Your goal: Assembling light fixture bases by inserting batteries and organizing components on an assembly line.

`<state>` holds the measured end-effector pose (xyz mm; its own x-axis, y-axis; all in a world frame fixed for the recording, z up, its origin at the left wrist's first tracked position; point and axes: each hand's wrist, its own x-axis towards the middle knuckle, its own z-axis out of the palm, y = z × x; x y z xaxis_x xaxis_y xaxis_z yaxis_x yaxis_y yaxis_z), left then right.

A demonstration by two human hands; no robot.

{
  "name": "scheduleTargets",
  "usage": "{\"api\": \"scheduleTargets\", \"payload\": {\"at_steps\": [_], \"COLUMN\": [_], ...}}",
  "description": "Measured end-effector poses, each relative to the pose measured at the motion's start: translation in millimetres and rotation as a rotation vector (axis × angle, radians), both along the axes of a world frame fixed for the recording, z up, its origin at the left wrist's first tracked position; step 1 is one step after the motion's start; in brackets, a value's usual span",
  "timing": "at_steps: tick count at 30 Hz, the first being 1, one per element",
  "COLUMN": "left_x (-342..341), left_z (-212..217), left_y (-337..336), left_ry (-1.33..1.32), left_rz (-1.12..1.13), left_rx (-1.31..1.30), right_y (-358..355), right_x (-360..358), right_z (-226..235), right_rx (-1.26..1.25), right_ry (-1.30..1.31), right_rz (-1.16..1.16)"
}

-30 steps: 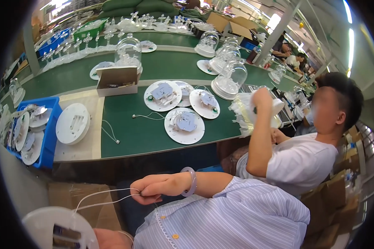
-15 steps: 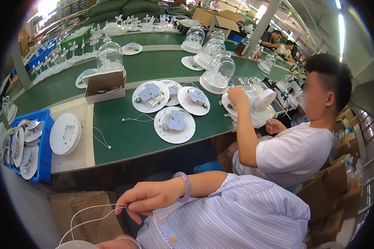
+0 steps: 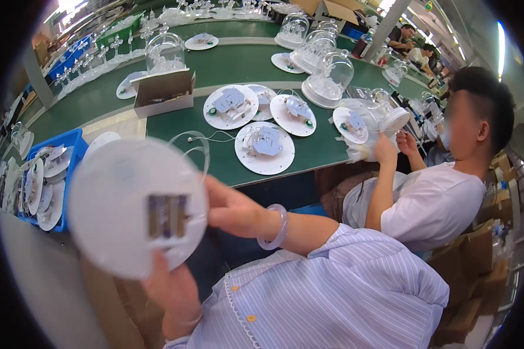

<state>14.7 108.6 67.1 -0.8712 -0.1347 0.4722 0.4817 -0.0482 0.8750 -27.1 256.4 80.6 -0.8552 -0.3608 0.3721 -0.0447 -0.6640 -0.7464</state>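
A white round base (image 3: 108, 192) is held up close in front of me, its flat face toward me and slightly blurred. Several batteries (image 3: 167, 216) lie in its rectangular compartment. My left hand (image 3: 174, 291) grips the lower rim, a finger or thumb over the face below the compartment. At the right edge, my right hand (image 3: 233, 209), with a pale bracelet (image 3: 275, 227) on the wrist, closes on the rim; its fingers are partly hidden behind the base. A thin white wire (image 3: 202, 152) loops out above that hand.
On the green table (image 3: 215, 70) lie several white bases with grey boxes (image 3: 268, 142), glass domes (image 3: 329, 78) and an open small carton (image 3: 164, 96). A blue bin (image 3: 70, 168) of bases stands left. At right a co-worker (image 3: 431, 186) handles a domed piece.
The base has come up from the lower edge, turned to show its battery compartment. My right hand has moved from the wire onto the rim. The view has shifted, and the co-worker's hands have lowered.
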Motion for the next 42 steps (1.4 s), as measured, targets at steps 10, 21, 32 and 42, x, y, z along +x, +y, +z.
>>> {"api": "scheduleTargets", "payload": {"at_steps": [10,21,32,42], "left_x": [-39,-45,-91,-182], "left_z": [-23,-29,-45,-56], "left_y": [10,8,-30,-126], "left_ry": [-0.461,-0.423,-0.225,-0.420], "left_rz": [-0.380,-0.322,0.074,0.502], "left_rx": [0.330,0.311,0.133,-0.275], "right_y": [111,204,141,44], "right_x": [-69,-110,-88,-227], "right_z": [-16,-49,39,-21], "right_rx": [0.360,1.769,2.209,1.467], "right_ry": [0.046,0.646,0.197,0.730], "right_rz": [-0.995,-1.285,-0.716,-0.656]}}
